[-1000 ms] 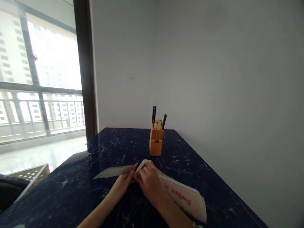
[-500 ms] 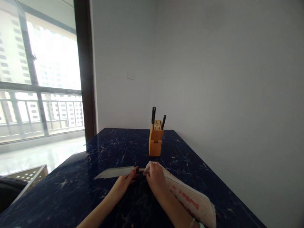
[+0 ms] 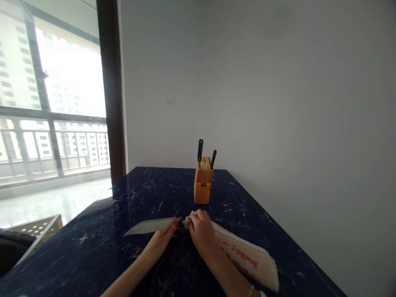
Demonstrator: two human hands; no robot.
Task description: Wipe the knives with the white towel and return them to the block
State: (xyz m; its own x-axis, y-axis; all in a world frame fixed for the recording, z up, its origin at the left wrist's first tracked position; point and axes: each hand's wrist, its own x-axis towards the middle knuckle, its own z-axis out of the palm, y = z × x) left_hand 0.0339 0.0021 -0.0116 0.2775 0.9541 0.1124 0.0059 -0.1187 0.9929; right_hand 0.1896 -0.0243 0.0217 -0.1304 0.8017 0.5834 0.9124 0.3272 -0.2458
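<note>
A large kitchen knife (image 3: 151, 225) lies level above the table, its broad blade pointing left. My left hand (image 3: 162, 239) pinches it where the blade meets the dark handle. Wrapped round the right part of the handle is a pale cloth (image 3: 253, 260) with red lettering, and my right hand (image 3: 202, 231) is closed on it there. The cloth's rest trails to the lower right, under my right forearm. The handle's end is hidden by cloth and fingers. Beyond my hands a wooden knife block (image 3: 202, 187) stands upright, with two black-handled knives in its slots.
The dark blue marble-patterned table (image 3: 161, 192) reaches back to grey walls. At the lower left, beside the table, are a light perforated panel (image 3: 43, 229) and a dark object (image 3: 12, 251). A window (image 3: 71, 82) fills the left side.
My right hand and the gathered cloth have shifted slightly left along the handle. The cloth's trailing end has moved a little left. My left hand and the blade have barely moved.
</note>
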